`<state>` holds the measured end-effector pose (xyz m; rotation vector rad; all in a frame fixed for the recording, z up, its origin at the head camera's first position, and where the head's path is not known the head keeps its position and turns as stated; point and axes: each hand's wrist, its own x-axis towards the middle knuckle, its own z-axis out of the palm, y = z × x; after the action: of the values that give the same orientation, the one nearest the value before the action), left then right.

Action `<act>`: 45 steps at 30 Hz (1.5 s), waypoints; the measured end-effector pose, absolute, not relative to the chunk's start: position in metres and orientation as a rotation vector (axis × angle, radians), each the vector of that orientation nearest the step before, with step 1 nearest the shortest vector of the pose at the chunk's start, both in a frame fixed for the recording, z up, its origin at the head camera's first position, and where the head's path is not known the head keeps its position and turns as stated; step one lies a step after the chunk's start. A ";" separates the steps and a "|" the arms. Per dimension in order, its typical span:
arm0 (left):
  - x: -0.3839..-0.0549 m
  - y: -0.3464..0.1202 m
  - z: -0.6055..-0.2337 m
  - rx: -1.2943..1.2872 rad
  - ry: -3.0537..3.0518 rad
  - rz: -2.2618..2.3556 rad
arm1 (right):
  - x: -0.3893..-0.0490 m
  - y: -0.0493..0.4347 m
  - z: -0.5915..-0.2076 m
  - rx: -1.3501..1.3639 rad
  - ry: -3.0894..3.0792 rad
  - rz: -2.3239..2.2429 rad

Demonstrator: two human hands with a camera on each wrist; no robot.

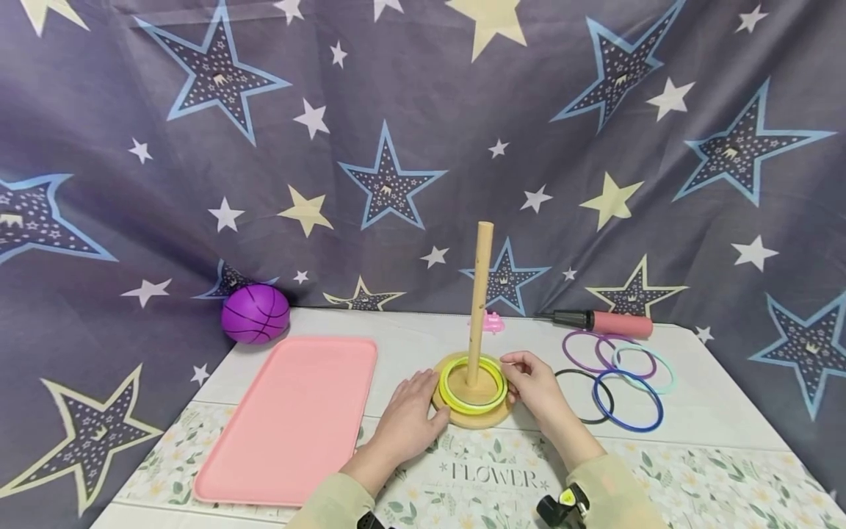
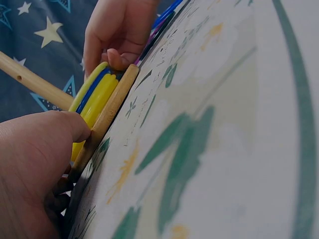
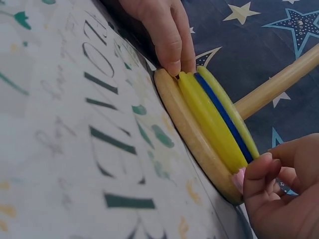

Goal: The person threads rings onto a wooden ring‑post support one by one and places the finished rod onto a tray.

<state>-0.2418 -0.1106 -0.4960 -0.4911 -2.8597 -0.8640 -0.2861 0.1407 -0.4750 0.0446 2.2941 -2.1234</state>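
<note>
An upright wooden peg rises from a round wooden base. Flat around its foot lies a stack of rings: a yellow-green ring on top, a blue ring under it, and thick yellow below. My left hand rests against the base's left edge, fingers fairly straight and thumb apart at the front. On the opposite side my right hand pinches the edge of the top ring between thumb and forefinger; its other fingers curl in beside the stack.
Right of the base lie loose rings: dark blue, black, light aqua and purple. Behind them is a red-and-black hand pump. A pink tray lies left, a purple ball beyond it. A small pink toy sits behind the peg.
</note>
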 end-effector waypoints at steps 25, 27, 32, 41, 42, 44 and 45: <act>-0.243 -0.111 -0.498 -0.489 -2.862 -0.859 | -0.279 0.205 -0.450 -0.006 2.484 -1.993; -0.243 -0.111 -0.498 -0.494 -2.857 -0.861 | -0.279 0.214 -0.450 -0.003 2.490 -1.983; -0.243 -0.112 -0.498 -0.495 -2.854 -0.845 | -0.276 0.234 -0.448 0.019 2.528 -1.963; -0.243 -0.113 -0.498 -0.491 -2.855 -0.842 | -0.269 0.268 -0.451 0.019 2.626 -1.892; -0.243 -0.113 -0.498 -0.491 -2.855 -0.843 | -0.268 0.272 -0.452 0.024 2.635 -1.884; -0.243 -0.112 -0.499 -0.491 -2.855 -0.846 | -0.267 0.281 -0.455 0.043 2.649 -1.875; -0.243 -0.112 -0.499 -0.490 -2.855 -0.847 | -0.266 0.286 -0.456 0.049 2.653 -1.876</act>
<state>-0.2430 -0.1124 -0.4987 -0.4900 -2.8551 -0.8470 -0.2662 0.2856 -0.4558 0.0495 2.6531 -1.8761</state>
